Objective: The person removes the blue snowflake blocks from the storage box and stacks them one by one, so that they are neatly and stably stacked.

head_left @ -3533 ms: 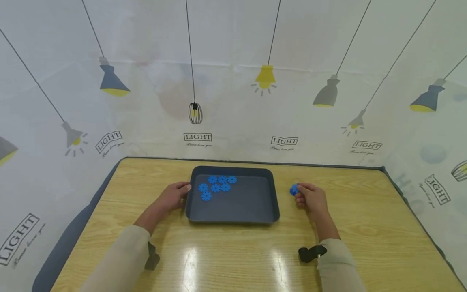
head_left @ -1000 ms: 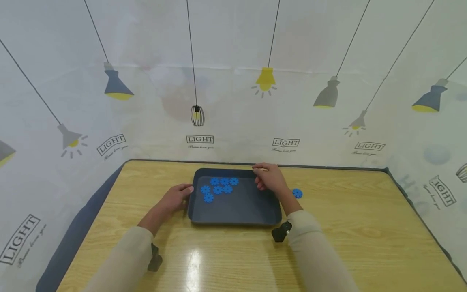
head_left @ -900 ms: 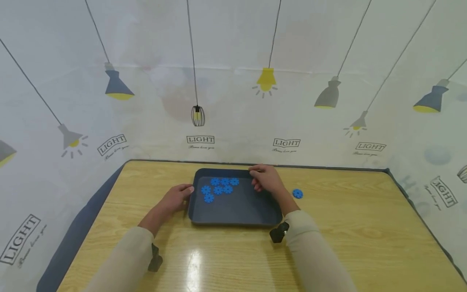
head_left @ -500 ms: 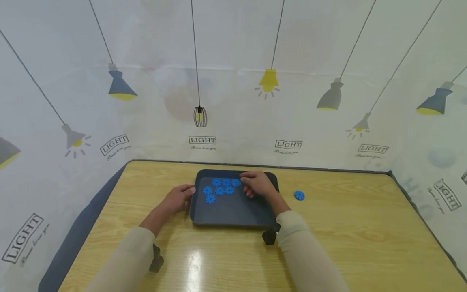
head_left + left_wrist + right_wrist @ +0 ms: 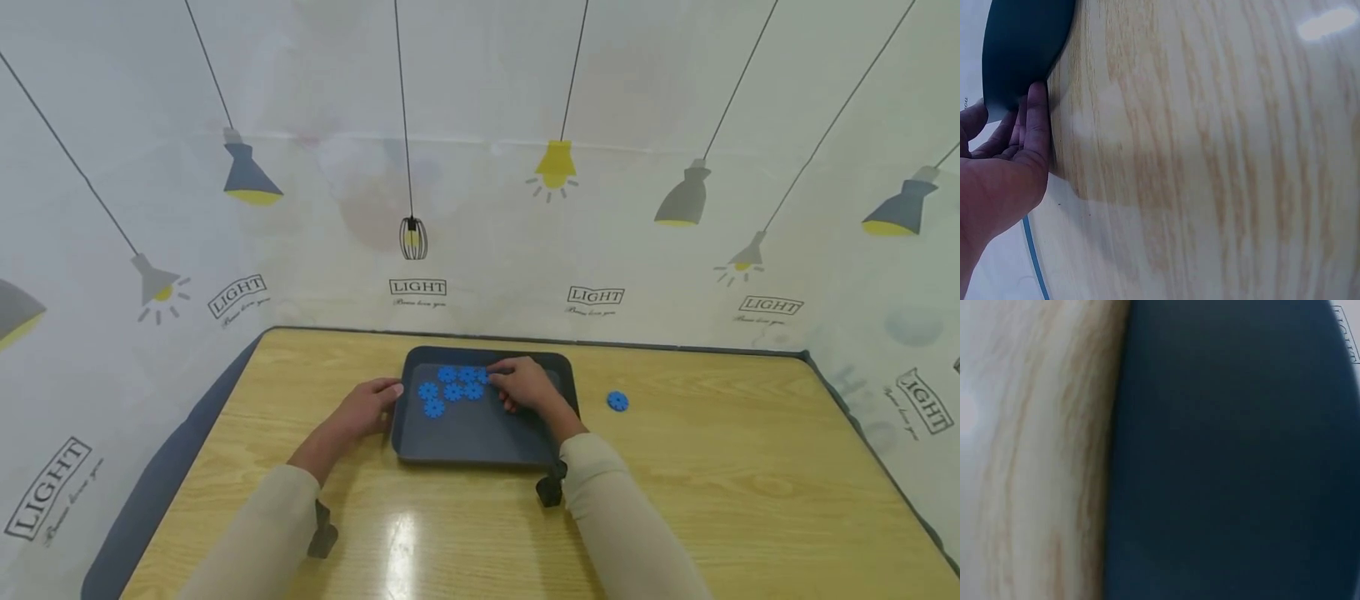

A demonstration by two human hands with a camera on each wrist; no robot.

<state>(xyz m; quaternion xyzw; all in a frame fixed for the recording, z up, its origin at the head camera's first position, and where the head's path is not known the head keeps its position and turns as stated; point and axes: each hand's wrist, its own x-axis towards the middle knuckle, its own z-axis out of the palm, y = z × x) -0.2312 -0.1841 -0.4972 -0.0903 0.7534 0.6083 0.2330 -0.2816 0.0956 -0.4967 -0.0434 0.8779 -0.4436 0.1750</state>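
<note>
A dark grey tray (image 5: 480, 442) lies on the table, with several flat blue snowflake discs (image 5: 453, 392) at its back left. At its left rim, my left hand (image 5: 367, 408) holds on with the thumb above and fingers against the outer side; the left wrist view shows these fingers (image 5: 1036, 119) at the tray's edge (image 5: 1029, 50). Over the tray, my right hand (image 5: 525, 385) has thumb and forefinger at the rightmost blue snowflake disc (image 5: 482, 377), covering part of it. The right wrist view shows the tray wall (image 5: 1229, 456) and no hand.
Another blue snowflake disc (image 5: 617, 401) lies on the wooden table (image 5: 712, 467), right of the tray; whether others are stacked under it I cannot tell. Behind the table hangs a backdrop (image 5: 480, 208) printed with lamps.
My right hand has left the blue disc on the table at right and moved left over the tray to the rightmost disc there. My left hand has stayed at the tray rim.
</note>
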